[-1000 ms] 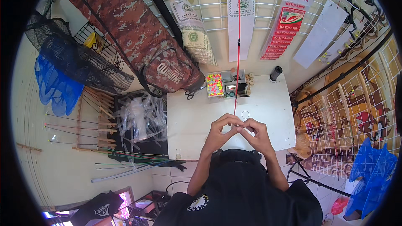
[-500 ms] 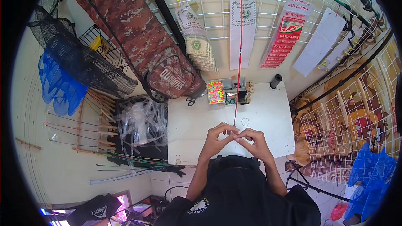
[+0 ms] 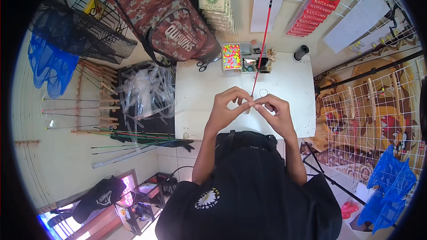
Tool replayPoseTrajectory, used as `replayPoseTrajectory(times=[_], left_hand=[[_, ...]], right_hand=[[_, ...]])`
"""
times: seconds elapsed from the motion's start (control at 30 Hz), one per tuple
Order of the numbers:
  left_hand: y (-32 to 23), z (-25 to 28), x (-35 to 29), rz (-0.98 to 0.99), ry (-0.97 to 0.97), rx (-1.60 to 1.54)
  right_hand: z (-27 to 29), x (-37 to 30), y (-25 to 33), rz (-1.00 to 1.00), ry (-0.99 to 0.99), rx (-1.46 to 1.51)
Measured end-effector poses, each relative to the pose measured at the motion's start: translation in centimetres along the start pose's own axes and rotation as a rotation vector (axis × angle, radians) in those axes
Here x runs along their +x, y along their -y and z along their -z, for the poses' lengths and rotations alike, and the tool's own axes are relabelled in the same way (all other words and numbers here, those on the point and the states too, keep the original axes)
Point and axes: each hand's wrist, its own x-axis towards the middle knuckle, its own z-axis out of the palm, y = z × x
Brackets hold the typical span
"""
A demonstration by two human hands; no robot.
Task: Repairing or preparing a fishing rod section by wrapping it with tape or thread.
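Over the near part of the white table, my left hand (image 3: pixel 227 107) and my right hand (image 3: pixel 276 110) meet with thumbs and forefingers pinched together. What lies between the fingertips is too small to make out. A thin red fishing rod (image 3: pixel 266 30) slants down from the top of the view, its dark end reaching my left forefinger; whether the fingers grip it is hidden. A small dark loop (image 3: pixel 263 92) lies on the tabletop just beyond my right hand.
On the white table (image 3: pixel 200 102) stand a box of bright coloured bits (image 3: pixel 231 57), spools (image 3: pixel 271 55) and a black cylinder (image 3: pixel 301 52). Scissors (image 3: pixel 202 66) lie beside a camouflage rod bag (image 3: pixel 178 35). Clear plastic wrappers (image 3: pixel 147 89) are heaped left; a wire grid (image 3: pixel 369 120) stands right.
The view has tipped downward, so the table and hands appear higher in it. Both hands keep their fingertips pinched together at the rod's end.
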Motion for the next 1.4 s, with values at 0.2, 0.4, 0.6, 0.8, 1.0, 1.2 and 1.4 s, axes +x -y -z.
replayPoseTrajectory(times=[0.2,0.4,0.6,0.8,1.0,1.2,1.4], left_hand=[[-0.1,0.0,0.0,0.063,-0.075,0.013],[0.1,0.4,0.7,0.068,-0.025,0.023],[1.0,-0.1,1.5,0.109,-0.100,-0.008],[2.6,-0.7,4.1,0.074,-0.201,-0.080],[6.1,-1.3,5.8,0.121,-0.020,-0.136],[7.3,-1.8,6.0,0.179,0.063,-0.228],[7.7,-2.1,5.7,0.204,-0.004,-0.210]], right_hand=[[-1.2,0.1,0.2,-0.039,-0.078,0.057],[-1.4,0.5,0.5,0.023,-0.117,-0.070],[-1.9,1.3,-2.0,-0.023,-0.284,-0.034],[-1.8,3.3,-2.5,0.009,-0.442,-0.118],[-2.5,4.4,-3.9,0.073,-0.499,-0.167],[-2.8,4.4,-3.5,-0.014,-0.507,-0.165],[-2.7,4.5,-4.1,-0.035,-0.480,-0.175]])
